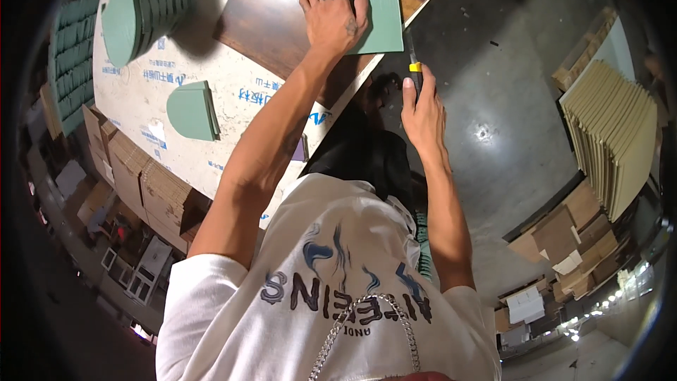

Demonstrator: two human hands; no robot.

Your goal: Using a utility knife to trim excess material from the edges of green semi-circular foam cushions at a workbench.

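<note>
My left hand (333,17) lies spread on a pale green panel (379,10) with a rounded top and a straight lower edge, pressing it against a brown wood-grain board (268,17). My right hand (424,113) is closed round a utility knife (415,70) with a black and yellow handle. Its narrow blade points away from me, beside the panel's lower right corner. Whether the blade touches the panel I cannot tell. Left of my forearm sits a small stack of rounded green pieces (190,111).
A tall row of green rounded pieces (127,14) stands at the far left of the white printed table (236,74). Cardboard stacks (159,183) lie beyond its left edge. Over the grey floor (486,99) at right are tan sheets (610,134) and flattened boxes (564,233).
</note>
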